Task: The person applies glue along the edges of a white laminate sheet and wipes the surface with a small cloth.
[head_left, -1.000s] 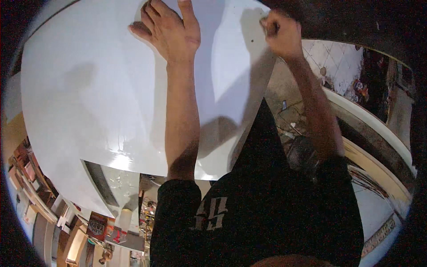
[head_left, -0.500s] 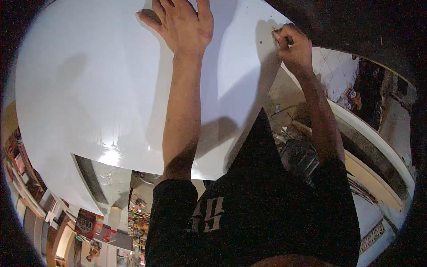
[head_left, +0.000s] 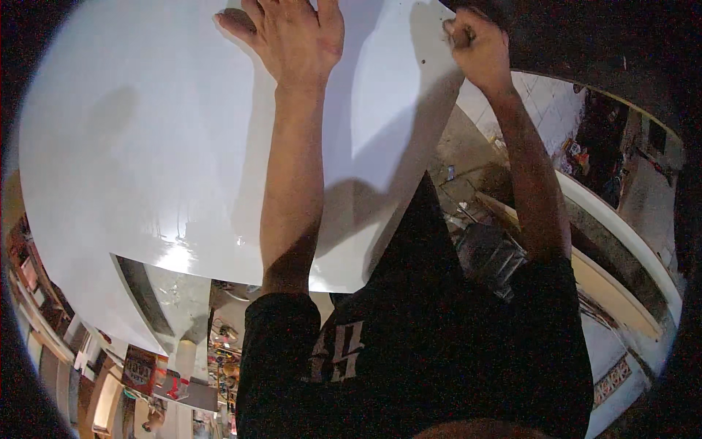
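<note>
A large glossy white sheet [head_left: 161, 139] spreads out before me and fills the upper left and middle of the view. My left hand [head_left: 301, 45] lies flat on it near the top, fingers spread, the tips cut off by the upper edge. At the sheet's far right edge is my right hand [head_left: 484, 53], its fingers curled into a pinch. Whatever sits between those fingers is too small and shaded to name. A small dark spot [head_left: 423, 61] marks the sheet just left of this hand.
Below the sheet's right side, a crumpled dark plastic bag [head_left: 488, 252] lies on a cluttered floor. Curved pale boards [head_left: 614, 289] stand at the right. Near the lower left, the sheet has a cut-out corner; beyond it are a red box [head_left: 142, 368] and several scattered tools [head_left: 225, 338].
My right hand has moved a little farther up along the sheet's edge, its fingers still curled. The left hand stays flat on the sheet; the whole view has shifted slightly.
</note>
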Available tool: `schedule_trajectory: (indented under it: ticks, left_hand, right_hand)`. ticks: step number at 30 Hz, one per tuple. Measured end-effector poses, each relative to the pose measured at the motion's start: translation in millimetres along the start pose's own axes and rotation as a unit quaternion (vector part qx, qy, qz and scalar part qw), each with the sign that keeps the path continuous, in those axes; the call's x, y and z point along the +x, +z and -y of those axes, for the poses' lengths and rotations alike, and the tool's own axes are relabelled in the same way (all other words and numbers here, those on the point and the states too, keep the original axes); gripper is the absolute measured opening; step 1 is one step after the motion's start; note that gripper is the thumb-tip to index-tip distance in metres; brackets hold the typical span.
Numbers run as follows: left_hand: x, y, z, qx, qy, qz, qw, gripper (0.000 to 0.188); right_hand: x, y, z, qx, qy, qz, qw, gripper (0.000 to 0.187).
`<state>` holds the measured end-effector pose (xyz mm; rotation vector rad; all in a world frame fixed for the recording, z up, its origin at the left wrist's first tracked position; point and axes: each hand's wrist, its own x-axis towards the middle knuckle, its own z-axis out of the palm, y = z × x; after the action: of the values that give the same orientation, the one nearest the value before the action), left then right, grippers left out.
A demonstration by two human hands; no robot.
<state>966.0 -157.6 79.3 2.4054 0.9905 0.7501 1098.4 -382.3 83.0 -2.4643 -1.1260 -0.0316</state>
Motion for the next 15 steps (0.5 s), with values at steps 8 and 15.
schedule_trajectory:
  ticks: [8,15]
  left_hand:
    - [0.9,-5.0,-2.9,-0.035,0.010,-0.014,0.999,0.061]
    - [1.8,-3.5,-2.3,-0.017,-0.002,-0.001,1.000,0.061]
  right_hand:
    - [0.9,-0.3,6.1,0.032,-0.044,-0.027,0.998,0.025]
    - [-7.2,-0.7,12.0,0.058,-0.033,-0.027,0.997,0.018]
